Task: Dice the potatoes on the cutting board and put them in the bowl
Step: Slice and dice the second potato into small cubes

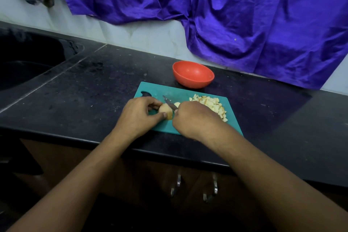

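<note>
Black counter (90,88), teal board (152,88) — purple cloth (226,15)

Two bare forearms rise from the bottom corners of the frame and converge just below its centre. The left hand (140,114) lies palm down with the wrist nearly straight, its thumb and curled fingers pinching a potato piece (166,110) from the near and far sides. The right hand (192,118), just to its right, is closed in a fist round a knife (170,103), knuckles turned toward the left hand, the back of the hand facing up and the fingers hidden beneath.
</note>
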Motion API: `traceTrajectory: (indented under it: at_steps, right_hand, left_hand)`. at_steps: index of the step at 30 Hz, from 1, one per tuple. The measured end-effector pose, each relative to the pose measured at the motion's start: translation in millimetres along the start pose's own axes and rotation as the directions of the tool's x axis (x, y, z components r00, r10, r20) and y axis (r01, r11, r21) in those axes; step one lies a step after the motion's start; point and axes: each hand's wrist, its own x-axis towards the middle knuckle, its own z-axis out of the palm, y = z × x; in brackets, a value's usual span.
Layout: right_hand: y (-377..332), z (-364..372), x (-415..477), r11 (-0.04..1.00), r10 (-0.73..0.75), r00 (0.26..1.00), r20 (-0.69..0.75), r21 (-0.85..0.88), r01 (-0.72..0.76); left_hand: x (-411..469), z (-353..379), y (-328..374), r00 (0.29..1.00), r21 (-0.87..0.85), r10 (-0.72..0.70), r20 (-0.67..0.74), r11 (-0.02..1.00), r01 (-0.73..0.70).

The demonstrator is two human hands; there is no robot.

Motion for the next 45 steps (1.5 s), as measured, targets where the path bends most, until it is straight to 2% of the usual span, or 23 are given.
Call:
traceTrajectory:
  at_steps: [8,19,21,24,26,30,33,41,45]
  right_hand:
    - [-12.3,16.2,16.0,0.986,0.008,1.000,-0.007,-0.167,-0.009]
    - [6.5,43.7,7.5,0.983,0.003,0.999,-0.042,-0.184,-0.011]
    - [15.9,41.3,6.0,0.993,0.021,1.000,-0.007,-0.114,-0.022]
    - [35.6,33.6,7.6,0.975,0.056,0.997,0.055,0.214,-0.066]
    - [42.2,30.4,5.1,0.951,0.064,0.996,0.056,0.301,-0.078]
    - [38.1,22.6,0.0,0.980,0.033,0.997,-0.073,0.200,-0.018]
    - [23.2,16.9,-2.1,0.996,0.007,0.994,-0.110,0.092,0.003]
    - [1.4,20.7,-3.7,0.994,0.027,0.997,-0.072,-0.103,-0.034]
    - [-2.9,22.9,-0.3,0.988,0.029,0.998,-0.051,-0.148,-0.036]
  left_hand:
    - [0.1,0.1,0.3,1.000,0.017,0.021,-0.014,1.000,-0.020]
    - [0.5,1.2,-0.4,1.000,0.045,0.020,-0.018,0.999,-0.019]
    - [-0.2,0.9,-0.2,0.999,0.058,0.043,-0.013,0.997,-0.042]
    - [0.1,0.9,-0.7,0.997,0.100,0.072,0.012,0.992,-0.073]
    - [0.0,1.0,-2.4,0.997,0.098,0.084,0.001,0.992,-0.083]
    - [0.7,3.5,-3.6,0.997,0.080,0.071,-0.016,0.994,-0.070]
    - [2.8,5.3,-5.8,0.997,0.106,0.068,-0.022,0.992,-0.065]
    - [5.1,7.8,-9.6,0.997,0.132,0.065,-0.046,0.989,-0.059]
    - [4.8,7.7,-9.2,0.996,0.147,0.070,-0.059,0.987,-0.061]
